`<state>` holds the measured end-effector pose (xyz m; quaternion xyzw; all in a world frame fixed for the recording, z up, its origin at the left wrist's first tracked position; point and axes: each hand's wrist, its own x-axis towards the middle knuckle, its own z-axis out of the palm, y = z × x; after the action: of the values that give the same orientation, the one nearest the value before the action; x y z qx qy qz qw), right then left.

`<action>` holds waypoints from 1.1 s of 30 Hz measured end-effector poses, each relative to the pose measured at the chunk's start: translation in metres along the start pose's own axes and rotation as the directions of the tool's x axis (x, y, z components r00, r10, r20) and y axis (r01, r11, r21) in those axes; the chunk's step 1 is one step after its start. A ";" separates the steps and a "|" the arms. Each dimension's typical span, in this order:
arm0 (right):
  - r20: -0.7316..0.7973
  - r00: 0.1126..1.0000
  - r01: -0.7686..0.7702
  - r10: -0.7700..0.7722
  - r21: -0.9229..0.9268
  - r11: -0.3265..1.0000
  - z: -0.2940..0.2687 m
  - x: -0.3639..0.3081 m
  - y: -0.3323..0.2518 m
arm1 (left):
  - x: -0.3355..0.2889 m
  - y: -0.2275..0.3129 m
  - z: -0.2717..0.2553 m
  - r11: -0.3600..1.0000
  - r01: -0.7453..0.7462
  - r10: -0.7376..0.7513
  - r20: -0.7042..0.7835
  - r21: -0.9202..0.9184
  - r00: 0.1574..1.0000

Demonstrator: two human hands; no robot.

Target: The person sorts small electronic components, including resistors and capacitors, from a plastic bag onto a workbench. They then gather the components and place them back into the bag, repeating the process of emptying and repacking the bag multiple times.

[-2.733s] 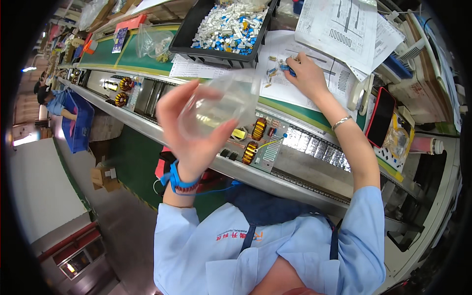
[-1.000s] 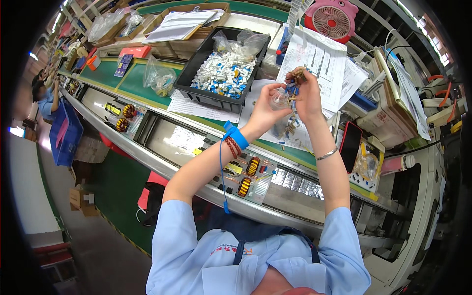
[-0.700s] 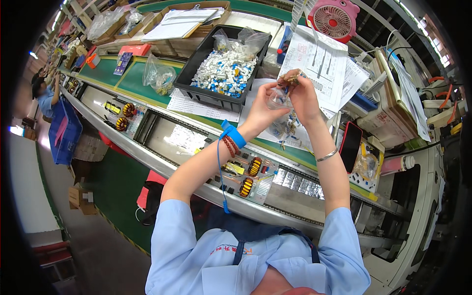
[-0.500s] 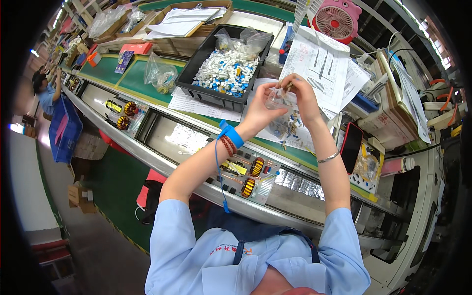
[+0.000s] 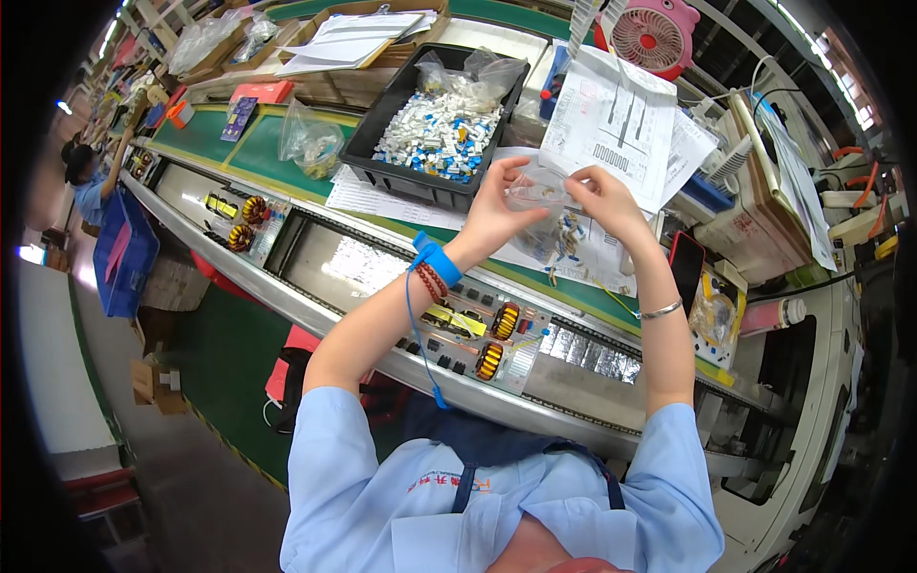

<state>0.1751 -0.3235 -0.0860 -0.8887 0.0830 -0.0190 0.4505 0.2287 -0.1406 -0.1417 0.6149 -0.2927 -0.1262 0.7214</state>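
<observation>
A clear plastic bag point(image 5: 537, 194) hangs between my hands above the bench. My left hand point(image 5: 499, 212) curls round its left side, thumb below and fingers above. With bent fingers, my right hand point(image 5: 608, 202) pinches the bag's upper right edge. Small electronic parts point(image 5: 570, 237), whitish, brown and blue, show just below my hands; whether all lie inside clear plastic I cannot tell. A blue wrist strap point(image 5: 437, 258) with a cord is on my left wrist. Nearer me, a circuit board point(image 5: 478, 334) with yellow-and-black coils sits on the conveyor line.
A black bin point(image 5: 420, 181) of white and blue connectors stands beyond my left hand. Printed sheets point(image 5: 611, 124) lie behind my hands. Also about are another bag of parts point(image 5: 313, 148), a phone point(image 5: 684, 277), a pink fan point(image 5: 651, 40) and a second board point(image 5: 239, 222). A co-worker point(image 5: 88, 181) stands far left.
My right hand has come down and right, away from my left fingers, and the bag between them looks wider. The near circuit board has shifted slightly right along the line.
</observation>
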 end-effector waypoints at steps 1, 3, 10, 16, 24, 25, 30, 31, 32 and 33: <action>0.075 0.993 -0.094 0.090 0.046 0.995 0.002 -0.002 0.006 | -0.002 0.001 0.000 0.998 -0.012 0.012 0.005 0.060 1.000; 0.059 0.998 -0.025 0.018 0.122 0.992 0.004 -0.001 0.013 | -0.004 0.006 0.001 0.983 -0.039 0.036 0.019 0.177 0.999; -0.088 0.981 0.188 -0.172 0.241 0.952 0.001 -0.019 -0.022 | 0.004 0.031 -0.012 0.917 -0.006 0.023 -0.037 0.400 0.999; 0.153 0.983 -0.089 0.098 -0.065 0.994 0.003 -0.058 0.025 | -0.007 0.092 -0.009 0.878 -0.262 0.328 -0.106 0.400 0.939; 0.242 0.967 0.140 -0.079 -0.248 0.958 0.064 -0.074 0.037 | -0.029 0.106 -0.033 0.901 -0.134 0.172 -0.055 0.413 0.984; 0.257 0.964 0.136 -0.070 -0.247 0.959 0.064 -0.070 0.038 | -0.033 0.110 -0.034 0.908 -0.116 0.149 -0.051 0.404 0.988; 0.041 0.993 0.110 -0.110 0.016 0.994 0.031 -0.058 0.031 | -0.048 0.124 -0.048 0.896 -0.092 0.146 -0.091 0.435 0.985; 0.068 0.997 0.050 -0.045 -0.079 0.996 0.023 -0.060 0.032 | -0.052 0.128 -0.051 0.886 -0.088 0.153 -0.108 0.456 0.982; 0.088 0.996 -0.009 0.025 -0.179 0.984 0.015 -0.063 0.035 | -0.055 0.130 -0.053 0.877 -0.085 0.163 -0.125 0.473 0.979; 0.101 0.990 -0.063 0.095 -0.278 0.958 0.010 -0.064 0.038 | -0.056 0.131 -0.055 0.867 -0.081 0.172 -0.143 0.491 0.975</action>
<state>0.1083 -0.3272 -0.1194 -0.9381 0.0946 0.0614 0.3275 0.1927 -0.0375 -0.0349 0.7633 -0.2876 0.0549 0.5758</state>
